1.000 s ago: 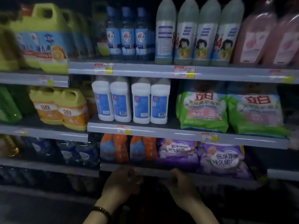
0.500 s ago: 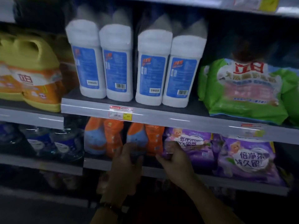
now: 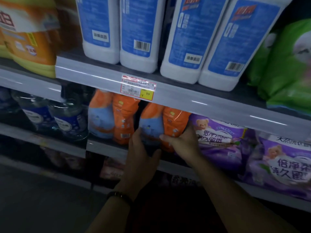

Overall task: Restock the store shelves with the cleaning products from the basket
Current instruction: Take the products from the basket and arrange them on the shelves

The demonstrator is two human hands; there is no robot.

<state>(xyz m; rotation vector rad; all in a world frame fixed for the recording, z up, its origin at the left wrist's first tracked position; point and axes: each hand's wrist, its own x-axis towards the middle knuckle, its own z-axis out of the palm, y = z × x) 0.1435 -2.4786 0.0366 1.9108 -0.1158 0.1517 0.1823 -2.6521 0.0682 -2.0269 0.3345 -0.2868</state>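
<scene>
- The fingers (image 3: pixel 137 137) of the left hand (image 3: pixel 143 158) were curled round the lower left corner of an orange twin pack (image 3: pixel 165 125). The right hand (image 3: pixel 184 142) gripped its right side, thumb across the front.
- That pack stood at the front edge of the lower shelf (image 3: pixel 107 146), between a matching orange pack (image 3: pixel 112 118) and the purple bags (image 3: pixel 220 137).
- Step in hand, as I judged it: seating this pack in its row. The basket was out of view, so how much stock remained could not be told.
- The next move likely called for a push straight back until the pack sat level with its neighbour, then a release from both hands. The gap looked tight, so the purple bag could be nudged.
- Far left, upper shelf: a yellow-and-orange jug (image 3: pixel 33 44), opaque, contents hidden.
- Below it: clear bottles with blue labels (image 3: pixel 67 118), too dim to read what filled them.
- Each orange pack appeared to be two bottles wrapped together in film.
- Above the hands: four white bottles with blue labels (image 3: pixel 138 31), opaque, over a price tag (image 3: pixel 138 87) on the shelf edge.
- Far right, upper shelf: a green bag (image 3: pixel 286 64), sealed.
</scene>
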